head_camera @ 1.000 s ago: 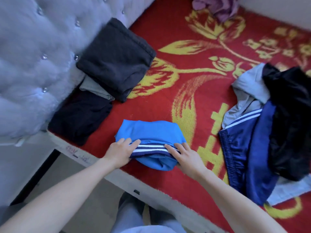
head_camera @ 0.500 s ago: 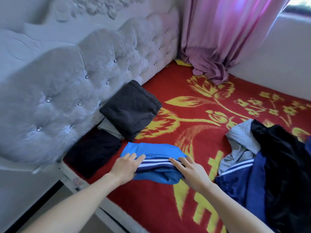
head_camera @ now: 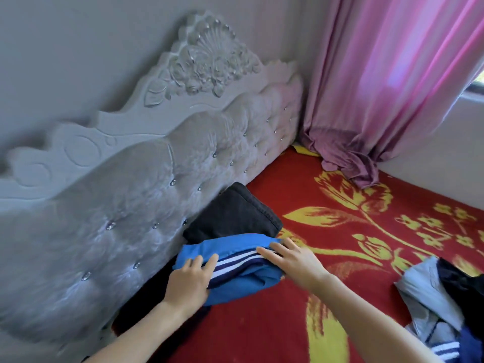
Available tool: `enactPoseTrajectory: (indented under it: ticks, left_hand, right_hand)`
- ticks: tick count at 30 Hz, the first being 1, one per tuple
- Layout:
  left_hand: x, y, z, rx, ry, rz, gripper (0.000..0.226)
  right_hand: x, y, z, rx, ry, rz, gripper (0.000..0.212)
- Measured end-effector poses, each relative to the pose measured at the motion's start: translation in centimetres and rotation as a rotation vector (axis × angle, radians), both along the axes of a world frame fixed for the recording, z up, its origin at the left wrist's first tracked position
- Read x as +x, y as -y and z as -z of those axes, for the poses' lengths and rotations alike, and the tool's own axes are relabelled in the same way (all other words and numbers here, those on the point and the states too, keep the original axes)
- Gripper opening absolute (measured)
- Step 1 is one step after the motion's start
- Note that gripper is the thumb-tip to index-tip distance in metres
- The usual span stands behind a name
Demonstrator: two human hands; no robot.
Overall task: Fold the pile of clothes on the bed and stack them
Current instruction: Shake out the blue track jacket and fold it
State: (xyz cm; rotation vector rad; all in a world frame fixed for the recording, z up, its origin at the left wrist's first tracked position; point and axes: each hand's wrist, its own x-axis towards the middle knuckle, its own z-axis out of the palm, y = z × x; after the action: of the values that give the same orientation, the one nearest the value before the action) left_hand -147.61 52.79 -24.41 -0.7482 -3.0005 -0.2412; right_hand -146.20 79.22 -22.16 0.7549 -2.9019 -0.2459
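Note:
A folded blue garment (head_camera: 237, 245) with white and navy stripes sits between my hands, just in front of a folded dark grey garment (head_camera: 230, 214) that leans against the headboard. My left hand (head_camera: 189, 281) grips its left end with the fingers on top. My right hand (head_camera: 291, 260) grips its right end the same way. Both thumbs are hidden. A folded black piece (head_camera: 142, 294) lies under my left wrist. An unfolded pile of grey, navy and black clothes (head_camera: 429, 297) lies at the right edge.
The red blanket (head_camera: 348, 260) with yellow flowers covers the bed. The tufted grey headboard (head_camera: 125, 210) rises on the left. A pink curtain (head_camera: 372, 95) hangs in the far corner, its hem bunched on the bed.
Both hands have carried the folded blue garment away from the bed's near edge toward the dark stack by the headboard. The view has tilted upward.

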Motion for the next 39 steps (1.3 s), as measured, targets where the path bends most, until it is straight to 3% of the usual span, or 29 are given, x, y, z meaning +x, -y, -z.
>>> enactPoseTrajectory:
  ticks: [2,4,5,7,9,10,12,14,17,24,26,29,33,39]
  left_hand:
    - [-2.4,0.8,-0.7,0.055,-0.048,-0.056,0.108]
    - [-4.3,0.6,-1.0,0.092,-0.058,-0.092,0.108]
    - [-5.2,0.0,-1.0,0.110,-0.050,-0.097,0.108]
    - [-7.1,-2.1,0.0,0.106,0.033,-0.057,0.108]
    - [-9.6,-3.8,1.0,0.006,0.219,-0.021,0.105]
    - [-11.2,-4.5,2.0,-0.030,0.298,-0.068,0.107]
    - [-14.7,-5.0,4.7,-0.125,0.424,-0.121,0.102]
    - [-18.1,-3.9,7.4,-0.209,0.402,-0.106,0.072]
    - [-22.3,-2.0,10.9,-0.313,0.375,-0.016,0.071]
    - [-24.0,-2.2,16.7,-0.488,0.581,-0.006,0.077]
    - [-24.6,-2.2,18.0,-0.478,0.544,0.005,0.081]
    - [-25.3,-2.5,19.3,-0.459,0.511,-0.009,0.086]
    - [-25.9,-2.4,19.9,-0.591,0.655,0.022,0.082]
    - [-27.2,-2.5,18.3,-0.560,0.810,0.017,0.081]
  right_hand:
    - [-5.0,0.8,-1.7,0.015,-0.169,-0.154,0.078]
    - [-9.4,0.8,-3.4,0.068,-0.308,-0.287,0.040]
    - [-11.2,0.5,-4.0,0.092,-0.363,-0.313,0.033]
    - [-13.9,-0.3,-4.6,0.173,-0.321,-0.215,0.042]
    - [-16.1,-0.8,-3.2,0.302,-0.057,0.044,0.092]
    - [-16.8,-0.7,-1.4,0.381,0.137,0.149,0.104]
    - [-18.0,0.5,3.1,0.409,0.491,0.275,0.099]
    - [-19.4,2.6,7.4,0.215,0.645,0.351,0.087]
    - [-22.1,4.2,11.5,0.004,0.744,0.488,0.070]
    - [-23.6,5.7,18.9,-0.066,0.926,0.491,0.071]
    - [-23.6,6.3,20.6,-0.091,0.941,0.494,0.071]
    - [-24.4,6.0,21.4,-0.099,0.955,0.488,0.071]
    - [-24.6,6.0,21.9,-0.088,0.954,0.486,0.071]
    - [-24.6,6.3,20.6,-0.079,0.965,0.500,0.078]
